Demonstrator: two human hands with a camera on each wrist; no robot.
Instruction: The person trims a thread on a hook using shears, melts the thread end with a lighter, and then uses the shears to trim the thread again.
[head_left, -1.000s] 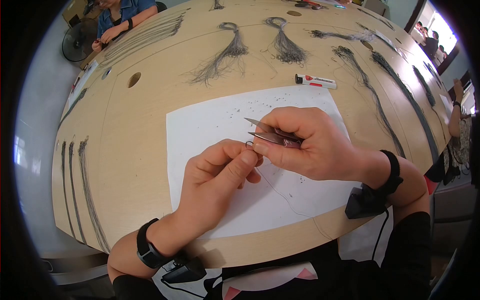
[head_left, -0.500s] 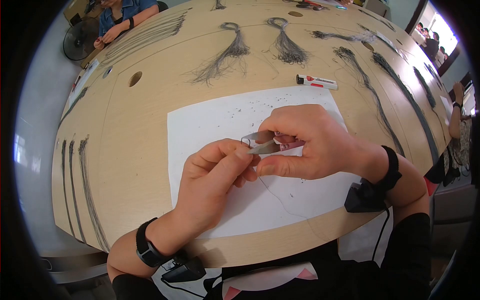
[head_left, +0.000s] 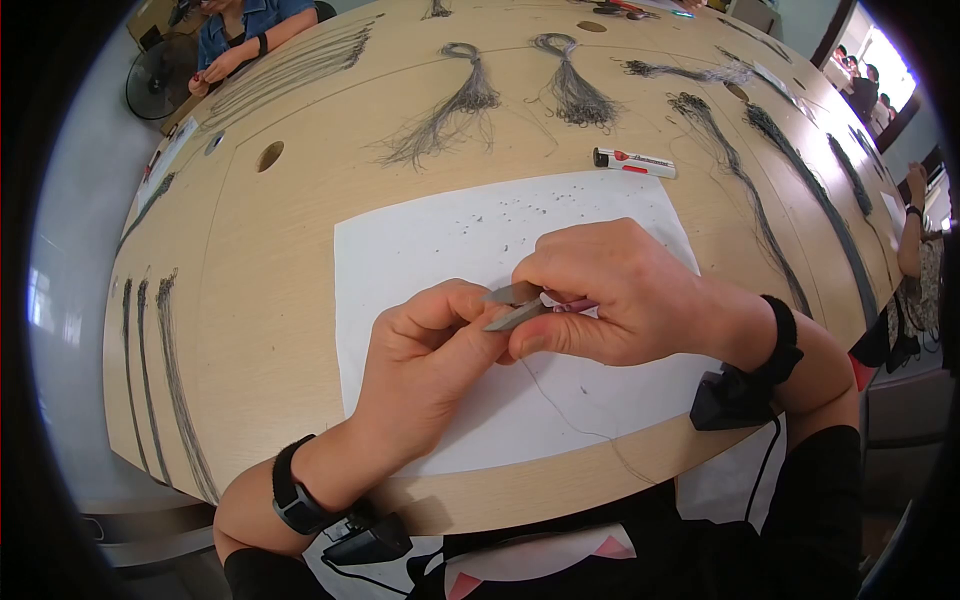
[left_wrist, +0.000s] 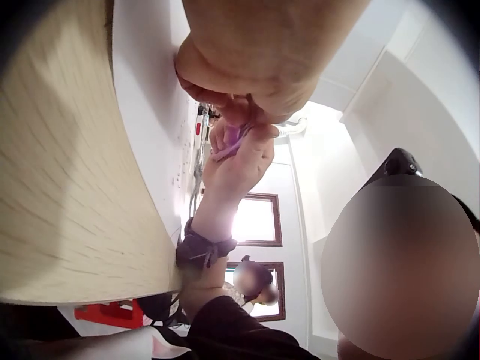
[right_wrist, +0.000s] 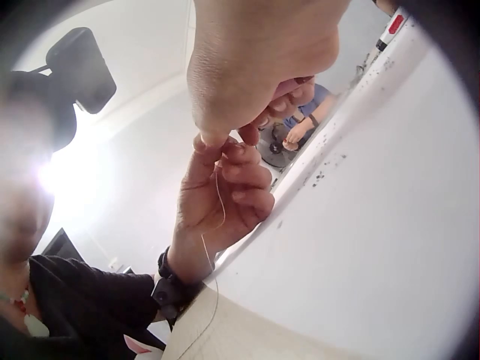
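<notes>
Over the white paper (head_left: pixel 400 250), my left hand (head_left: pixel 425 350) pinches a small fishing hook between thumb and forefinger. The hook is now hidden behind fingers and blades. From that pinch a thin fishing line (right_wrist: pixel 217 289) trails down across the palm and past the table edge. My right hand (head_left: pixel 630 295) grips a pair of thread snips (head_left: pixel 518 314) with pinkish handles. Its blades lie right at the left thumb and fingertip, slightly apart. In the right wrist view, the fingertips of both hands meet.
Dark clippings (head_left: pixel 506 248) dot the paper. A white marker (head_left: pixel 640 163) lies beyond it. Bundles of hooked line (head_left: pixel 580 95) lie at the back, with more bundles (head_left: pixel 170 370) on the left and long strands (head_left: pixel 815 185) on the right. Another person (head_left: pixel 235 45) sits at the far left.
The snips have swung from above the left fingertips down and across the pinch, covering the hook, which showed before. The right thumb shifted along the snips; the left hand barely moved.
</notes>
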